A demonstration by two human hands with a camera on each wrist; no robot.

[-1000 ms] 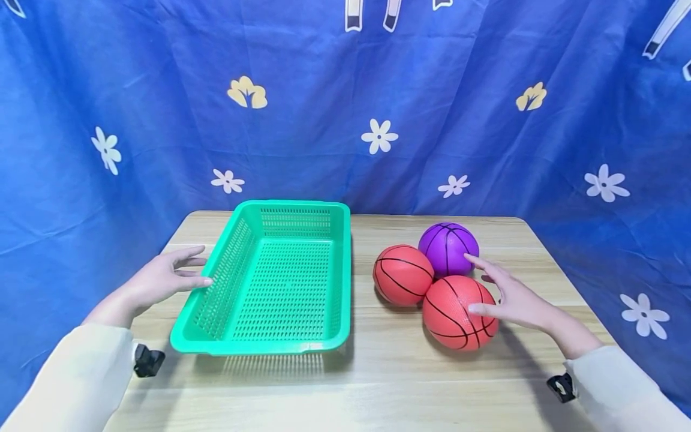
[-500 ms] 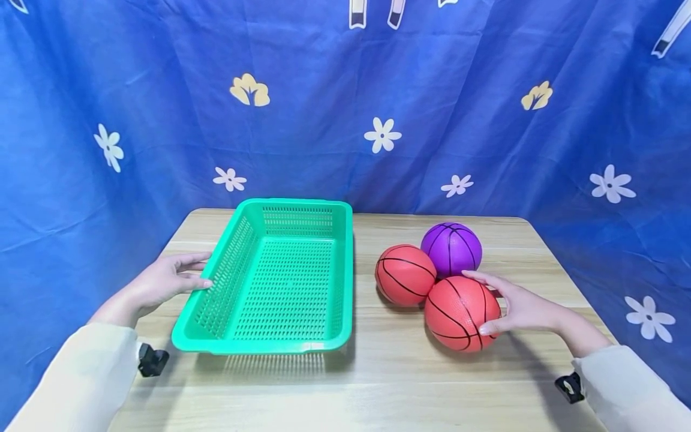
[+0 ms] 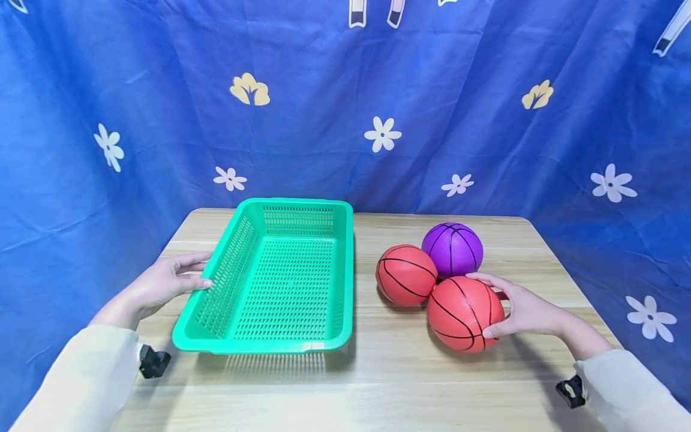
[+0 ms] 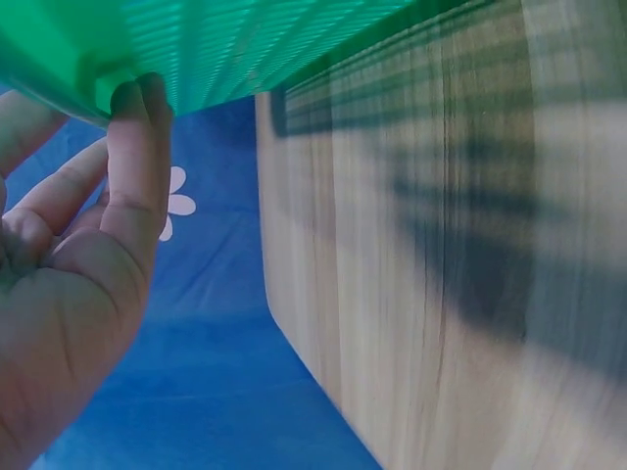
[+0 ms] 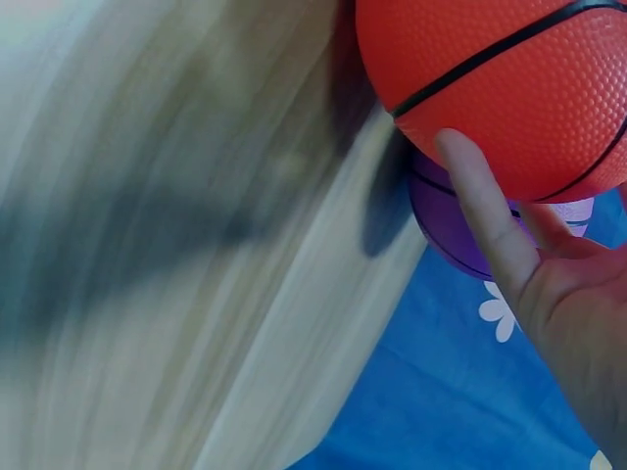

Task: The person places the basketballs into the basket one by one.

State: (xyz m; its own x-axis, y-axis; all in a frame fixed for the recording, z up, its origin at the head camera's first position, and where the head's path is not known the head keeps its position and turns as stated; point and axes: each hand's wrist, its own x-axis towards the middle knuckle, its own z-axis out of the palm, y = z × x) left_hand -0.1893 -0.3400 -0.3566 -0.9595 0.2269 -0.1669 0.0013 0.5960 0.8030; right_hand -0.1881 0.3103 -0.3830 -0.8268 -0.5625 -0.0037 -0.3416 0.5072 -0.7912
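Observation:
A green plastic basket (image 3: 349,270) with slotted walls stands on the left half of the table. My left hand (image 3: 162,285) holds its left rim, thumb on top; in the left wrist view the fingers (image 4: 135,166) meet the outer wall. On the right, my right hand (image 3: 523,309) grips the nearest red toy basketball (image 3: 459,312) from its right side, thumb in front and fingers behind. A second red basketball (image 3: 405,277) sits to its left, and a purple basketball (image 3: 452,247) behind. The right wrist view shows part of the purple ball (image 5: 451,220) below the gripped one.
Everything stands on a pale wooden table (image 3: 399,384) with rounded back corners. A blue curtain (image 3: 313,138) with white flowers hangs behind it and along both sides. Inside the basket only its slotted floor shows.
The right hand has come down around the near red basketball, its fingers closing on the ball's right side. The left fingers have settled at the basket's rim. The basket stays put.

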